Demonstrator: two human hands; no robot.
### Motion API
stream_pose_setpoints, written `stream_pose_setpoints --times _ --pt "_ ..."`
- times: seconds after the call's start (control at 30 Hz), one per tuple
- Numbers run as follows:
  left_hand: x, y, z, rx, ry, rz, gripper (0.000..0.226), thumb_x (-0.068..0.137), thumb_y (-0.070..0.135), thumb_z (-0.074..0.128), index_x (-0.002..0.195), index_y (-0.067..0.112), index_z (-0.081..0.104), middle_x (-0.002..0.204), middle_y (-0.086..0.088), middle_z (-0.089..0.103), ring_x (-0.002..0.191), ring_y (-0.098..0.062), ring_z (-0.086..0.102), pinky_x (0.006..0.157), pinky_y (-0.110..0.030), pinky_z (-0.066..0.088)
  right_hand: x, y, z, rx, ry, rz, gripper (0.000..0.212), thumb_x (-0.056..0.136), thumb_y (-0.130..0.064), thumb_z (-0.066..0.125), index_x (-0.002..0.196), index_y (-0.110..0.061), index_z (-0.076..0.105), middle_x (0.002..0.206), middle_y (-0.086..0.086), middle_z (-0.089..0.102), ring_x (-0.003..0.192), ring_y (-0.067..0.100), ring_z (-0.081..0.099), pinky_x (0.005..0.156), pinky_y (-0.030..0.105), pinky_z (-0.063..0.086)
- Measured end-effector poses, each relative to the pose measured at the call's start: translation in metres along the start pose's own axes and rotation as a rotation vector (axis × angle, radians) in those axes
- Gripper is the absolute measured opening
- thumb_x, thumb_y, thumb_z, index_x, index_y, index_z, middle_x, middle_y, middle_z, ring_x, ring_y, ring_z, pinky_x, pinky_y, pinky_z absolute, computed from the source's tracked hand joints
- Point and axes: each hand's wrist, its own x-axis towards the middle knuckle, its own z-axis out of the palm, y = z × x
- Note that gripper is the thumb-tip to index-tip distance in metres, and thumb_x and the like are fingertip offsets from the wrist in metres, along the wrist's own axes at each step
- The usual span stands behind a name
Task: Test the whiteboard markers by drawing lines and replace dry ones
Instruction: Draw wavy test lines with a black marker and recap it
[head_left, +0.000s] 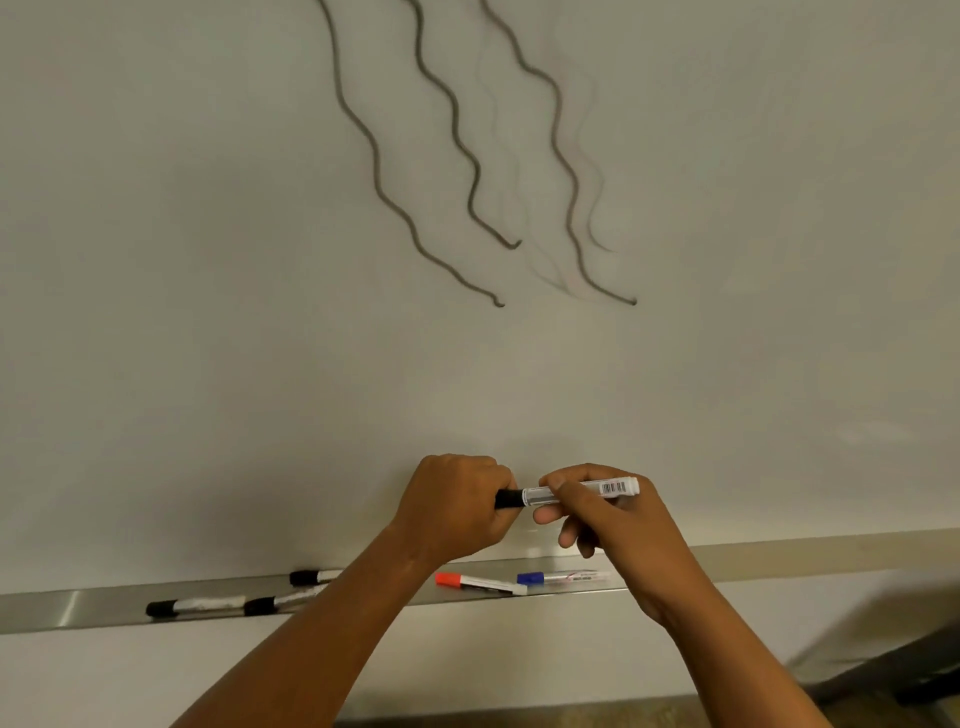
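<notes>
Both hands hold one black-capped whiteboard marker (540, 494) level in front of the whiteboard (260, 312). My left hand (457, 504) grips the black cap end in a fist. My right hand (602, 519) pinches the white barrel, whose barcode end sticks out to the right. The cap sits against the barrel. Three dark wavy lines (467, 171) and two faint ones (592, 197) run down the board above.
The metal tray (78, 605) below the board holds three black-capped markers (195, 606), a red-capped marker (480, 583) and a blue-capped marker (563, 577). A dark piece of furniture (914, 670) stands at the lower right.
</notes>
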Motion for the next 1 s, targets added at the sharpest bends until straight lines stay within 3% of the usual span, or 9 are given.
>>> stream_pose_setpoints --times 0.1,0.23,0.33,0.47,0.63,0.8,1.0 --pt "0.008 0.027 0.020 -0.079 -0.049 -0.197 0.031 0.083 0.037 0.068 0.063 0.031 0.046 0.049 0.014 0.035 0.040 -0.007 0.028 0.045 -0.017 0.017 0.015 0.015 -0.034 0.055 0.004 0.066 0.016 0.099 -0.020 0.060 0.099 -0.006 0.067 0.086 0.013 0.077 0.059 0.022 0.063 0.052 0.025 0.048" --pt "0.009 0.035 0.028 -0.359 -0.051 -0.408 0.016 0.089 0.038 0.067 0.090 0.032 0.053 0.067 0.011 0.053 0.059 -0.010 0.053 0.055 -0.022 0.044 0.020 0.023 -0.031 0.188 0.083 0.070 0.021 0.095 -0.028 0.066 0.097 -0.007 0.068 0.086 0.014 0.077 0.056 0.018 0.060 0.051 0.027 0.046" --pt "0.008 0.045 0.034 -0.595 -0.069 -0.508 0.021 0.090 0.034 0.070 0.108 0.036 0.060 0.076 0.016 0.056 0.065 -0.003 0.053 0.060 -0.015 0.044 0.026 0.031 -0.038 0.215 0.167 0.096 0.021 0.090 -0.031 0.071 0.089 -0.011 0.071 0.071 0.006 0.067 0.057 0.017 0.055 0.050 0.028 0.044" --pt "0.006 0.046 0.039 -0.734 -0.092 -0.546 0.015 0.098 0.028 0.061 0.113 0.031 0.065 0.086 0.018 0.063 0.068 0.003 0.054 0.065 -0.009 0.043 0.028 0.041 -0.039 0.260 0.254 0.139 0.024 0.088 -0.032 0.073 0.095 -0.010 0.069 0.074 0.003 0.064 0.060 0.016 0.056 0.052 0.027 0.046" --pt "0.003 0.034 0.048 -0.795 -0.172 -0.554 0.017 0.102 0.025 0.055 0.113 0.027 0.067 0.076 0.017 0.058 0.061 0.002 0.050 0.060 -0.011 0.039 0.022 0.051 -0.042 0.242 0.377 0.153 0.025 0.099 -0.037 0.059 0.100 -0.014 0.068 0.087 0.006 0.073 0.069 0.018 0.065 0.059 0.029 0.053" --pt "-0.006 0.030 0.061 -0.844 -0.251 -0.533 0.017 0.101 0.021 0.057 0.108 0.028 0.070 0.078 0.012 0.066 0.063 0.003 0.055 0.065 -0.013 0.044 0.016 0.070 -0.049 0.190 0.476 0.155 0.012 0.097 -0.022 0.065 0.101 -0.013 0.071 0.086 0.007 0.072 0.070 0.017 0.068 0.063 0.029 0.055" --pt "0.003 0.047 0.072 -0.855 -0.306 -0.493 0.017 0.099 0.014 0.059 0.102 0.015 0.076 0.069 0.006 0.062 0.052 0.002 0.049 0.057 -0.014 0.038 0.005 0.094 -0.059 0.267 0.578 0.218 0.012 0.097 -0.017 0.066 0.098 -0.007 0.072 0.080 0.013 0.072 0.068 0.019 0.068 0.065 0.027 0.058"
